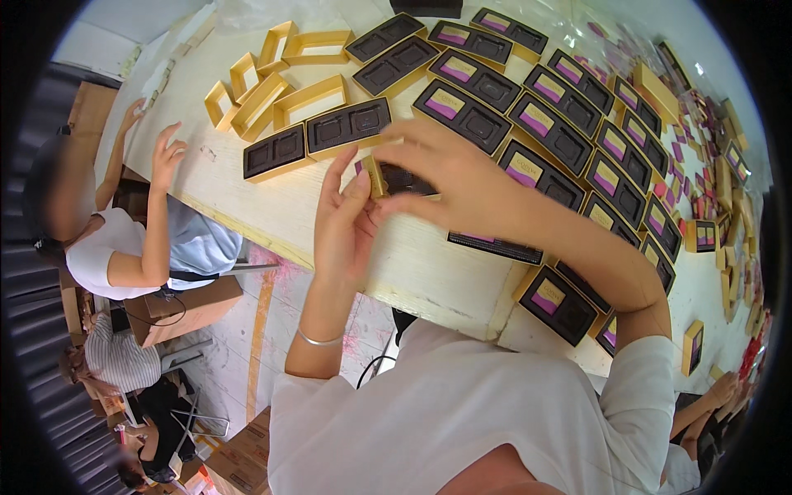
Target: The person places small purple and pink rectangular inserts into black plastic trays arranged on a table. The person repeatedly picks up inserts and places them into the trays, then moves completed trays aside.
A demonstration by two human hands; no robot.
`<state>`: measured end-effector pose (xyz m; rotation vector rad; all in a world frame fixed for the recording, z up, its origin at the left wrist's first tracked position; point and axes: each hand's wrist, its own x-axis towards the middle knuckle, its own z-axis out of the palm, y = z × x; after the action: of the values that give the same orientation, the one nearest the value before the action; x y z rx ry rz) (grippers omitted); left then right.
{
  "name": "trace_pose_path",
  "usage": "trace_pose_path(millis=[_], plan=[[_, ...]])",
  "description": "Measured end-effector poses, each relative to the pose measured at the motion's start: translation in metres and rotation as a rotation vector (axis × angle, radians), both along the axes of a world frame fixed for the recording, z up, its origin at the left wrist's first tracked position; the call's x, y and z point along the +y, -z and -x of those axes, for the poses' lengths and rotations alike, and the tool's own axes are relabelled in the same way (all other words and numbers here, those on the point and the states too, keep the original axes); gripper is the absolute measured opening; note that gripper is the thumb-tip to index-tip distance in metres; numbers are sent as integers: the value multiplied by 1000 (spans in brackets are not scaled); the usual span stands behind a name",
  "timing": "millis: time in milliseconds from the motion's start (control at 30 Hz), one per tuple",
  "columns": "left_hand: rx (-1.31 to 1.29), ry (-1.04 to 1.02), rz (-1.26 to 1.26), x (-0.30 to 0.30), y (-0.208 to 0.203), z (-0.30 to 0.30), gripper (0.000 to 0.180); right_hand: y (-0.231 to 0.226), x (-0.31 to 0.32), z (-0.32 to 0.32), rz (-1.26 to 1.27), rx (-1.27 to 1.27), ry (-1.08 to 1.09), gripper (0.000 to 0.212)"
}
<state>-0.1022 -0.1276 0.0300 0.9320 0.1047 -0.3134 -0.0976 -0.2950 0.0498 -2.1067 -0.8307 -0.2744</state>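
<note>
Near the table's front edge, both of my hands meet at a small gold box [377, 177] with a dark plastic tray [406, 180] in it or against it. My left hand [346, 219] pinches the box's gold end between thumb and fingers. From above, my right hand [433, 169] reaches across with its thumb on the near side and its fingers on the far side; they are slightly blurred. The right hand hides most of the box. Just beyond the hands are two gold boxes with empty dark trays [348, 126].
Empty gold frames [309, 101] lie at the far left. Rows of gold boxes with dark trays and purple-and-gold cards [538, 120] cover the right. Small pink and purple pieces [681, 177] are scattered farther right. A co-worker [124, 247] sits at the left table edge.
</note>
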Motion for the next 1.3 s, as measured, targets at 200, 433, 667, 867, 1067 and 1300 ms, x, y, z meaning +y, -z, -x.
trace_pose_path(millis=[200,433,667,867,1067,1300], plan=[[-87,25,-354,-3,10,14,36,16,9,9,249,-146,58,32],[-588,153,-1004,24,28,-2,46,41,-8,-15,365,-160,-150,20],[-702,232,-1021,23,42,-17,46,43,0,-17,379,-133,92,11],[-711,230,-1031,31,47,-22,51,33,21,-23,203,272,61,10],[-766,202,-1076,13,39,-22,54,35,18,-44,178,228,148,12],[-861,33,-1111,6,-2,-13,30,-32,-222,50,202,6,784,22]])
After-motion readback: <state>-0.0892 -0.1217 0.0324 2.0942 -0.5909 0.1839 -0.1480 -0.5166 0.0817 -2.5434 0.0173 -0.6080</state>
